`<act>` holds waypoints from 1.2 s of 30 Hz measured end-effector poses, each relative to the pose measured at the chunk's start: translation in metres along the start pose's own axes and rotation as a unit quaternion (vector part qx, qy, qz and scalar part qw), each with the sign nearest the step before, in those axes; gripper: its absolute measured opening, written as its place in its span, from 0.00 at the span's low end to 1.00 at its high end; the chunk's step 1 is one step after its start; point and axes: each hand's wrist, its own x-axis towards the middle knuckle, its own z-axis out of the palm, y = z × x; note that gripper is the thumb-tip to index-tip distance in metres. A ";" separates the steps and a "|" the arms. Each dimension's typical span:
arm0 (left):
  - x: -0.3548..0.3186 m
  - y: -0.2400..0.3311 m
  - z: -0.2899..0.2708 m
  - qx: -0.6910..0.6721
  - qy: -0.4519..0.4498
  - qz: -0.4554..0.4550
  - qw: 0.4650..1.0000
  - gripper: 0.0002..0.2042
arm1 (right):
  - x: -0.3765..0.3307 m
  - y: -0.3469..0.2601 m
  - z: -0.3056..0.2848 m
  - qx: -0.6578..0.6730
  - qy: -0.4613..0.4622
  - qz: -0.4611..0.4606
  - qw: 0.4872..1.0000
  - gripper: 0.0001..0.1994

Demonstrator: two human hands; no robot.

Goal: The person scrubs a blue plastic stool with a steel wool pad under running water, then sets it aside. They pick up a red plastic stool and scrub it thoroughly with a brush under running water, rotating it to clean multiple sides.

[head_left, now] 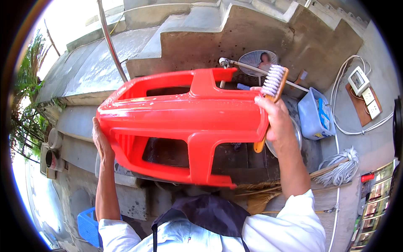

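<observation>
A glossy red moulded plastic piece (176, 119) spans the middle of the view, held up in front of me. It has large cut-out openings and leg-like arms and looks like a small chair; its exact kind I cannot tell. My left hand (103, 140) grips its rounded left end, thumb up along the side. At the right end, my right hand (277, 119) holds a scrubbing brush (273, 82) with white bristles and a wooden handle, its fingers also against the red edge. Some fingers are hidden behind the plastic. White specks, perhaps foam, dot the upper left of the red surface.
Behind stands a concrete stair wall (184, 44) with a tap (225, 63). A round basin (258, 63) leans there. At right are a blue plastic bin (315, 113), a grey mop head (342, 166) and wall sockets (371, 103). A blue stool (89, 227) is at lower left.
</observation>
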 end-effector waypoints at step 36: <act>0.029 -0.118 0.045 0.434 0.018 0.126 0.892 0.43 | 0.216 0.078 -0.064 -0.086 -0.063 0.139 0.985 0.11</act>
